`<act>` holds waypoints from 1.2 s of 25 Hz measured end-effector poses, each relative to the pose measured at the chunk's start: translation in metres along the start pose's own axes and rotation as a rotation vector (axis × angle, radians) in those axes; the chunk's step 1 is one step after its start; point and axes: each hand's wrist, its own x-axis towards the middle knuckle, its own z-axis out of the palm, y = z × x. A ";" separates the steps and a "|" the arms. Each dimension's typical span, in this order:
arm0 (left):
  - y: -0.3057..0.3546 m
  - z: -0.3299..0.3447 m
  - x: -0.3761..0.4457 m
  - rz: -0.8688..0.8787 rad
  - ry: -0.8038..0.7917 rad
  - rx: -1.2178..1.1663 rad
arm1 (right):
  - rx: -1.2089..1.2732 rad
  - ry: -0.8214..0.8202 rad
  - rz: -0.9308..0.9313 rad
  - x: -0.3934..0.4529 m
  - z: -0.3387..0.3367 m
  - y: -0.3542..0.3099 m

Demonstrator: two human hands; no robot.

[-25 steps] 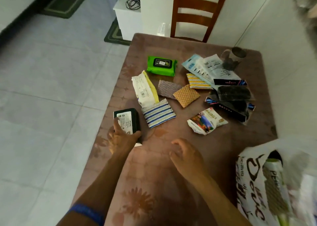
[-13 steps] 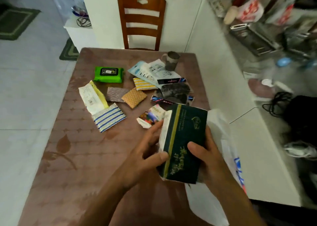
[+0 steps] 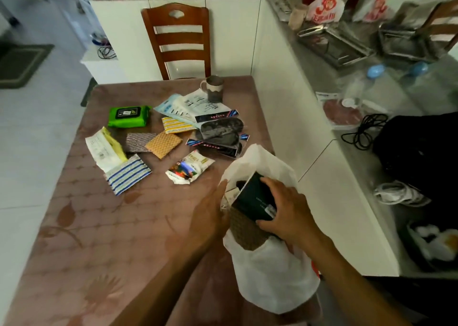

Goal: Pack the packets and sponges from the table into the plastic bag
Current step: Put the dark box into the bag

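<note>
A white plastic bag [image 3: 270,276] hangs at the table's right front edge. My right hand [image 3: 285,209] grips a dark green packet [image 3: 252,201] that is partly inside the bag's mouth, above a brown patterned sponge [image 3: 244,234]. My left hand [image 3: 210,216] holds the bag's left rim. On the brown table [image 3: 99,239] lie a green wipes packet [image 3: 128,116], a white and yellow packet [image 3: 105,149], a blue-striped sponge [image 3: 128,174], an orange sponge [image 3: 163,143], a grey sponge [image 3: 138,142], a yellow-striped sponge [image 3: 176,125], a colourful snack packet [image 3: 189,168] and dark packets [image 3: 220,135].
A mug [image 3: 214,89] stands at the table's far edge, with a wooden chair [image 3: 178,38] behind it. A white counter wall [image 3: 285,117] runs along the table's right side; the counter holds trays, bags and cables. Tiled floor lies to the left.
The dark green packet, first picked up at the table's left edge and then held above the table in both hands, is now pushed into the bag by my right hand. My left hand moved to the bag's rim.
</note>
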 end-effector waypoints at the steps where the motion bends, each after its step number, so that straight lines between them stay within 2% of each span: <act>1: 0.001 -0.003 0.001 0.030 0.026 -0.003 | -0.062 0.038 -0.104 0.013 0.007 -0.003; 3: 0.000 -0.009 0.004 0.056 0.073 0.004 | -0.253 0.078 -0.225 0.039 0.017 -0.007; 5: -0.001 -0.014 0.010 0.027 0.088 -0.014 | -0.359 0.024 -0.208 0.055 0.021 -0.010; 7: -0.003 -0.017 0.016 -0.003 0.077 -0.035 | -0.350 -0.009 -0.182 0.061 0.024 -0.005; 10: -0.006 -0.016 0.021 0.064 0.062 0.033 | -0.179 0.139 -0.193 0.055 0.012 -0.002; 13: -0.002 -0.018 0.024 0.109 0.086 0.172 | 0.184 0.217 -0.105 0.059 -0.014 -0.004; 16: 0.004 -0.016 0.031 0.197 0.108 0.384 | 0.154 0.051 0.007 0.069 -0.022 0.002; 18: 0.004 -0.015 0.037 0.210 0.071 0.441 | 0.104 -0.049 0.026 0.072 -0.023 0.011; 21: -0.001 -0.016 0.045 0.209 0.045 0.459 | -0.059 -0.118 0.036 0.076 -0.026 0.025; 23: -0.003 -0.017 0.048 0.237 0.039 0.449 | -0.058 -0.108 0.076 0.078 -0.028 0.030; 26: 0.000 -0.016 0.049 0.205 -0.083 0.379 | -0.139 -0.003 0.074 0.083 -0.028 0.038; 30: 0.004 -0.019 0.068 0.097 -0.280 0.406 | -0.160 0.031 0.178 0.085 -0.018 0.042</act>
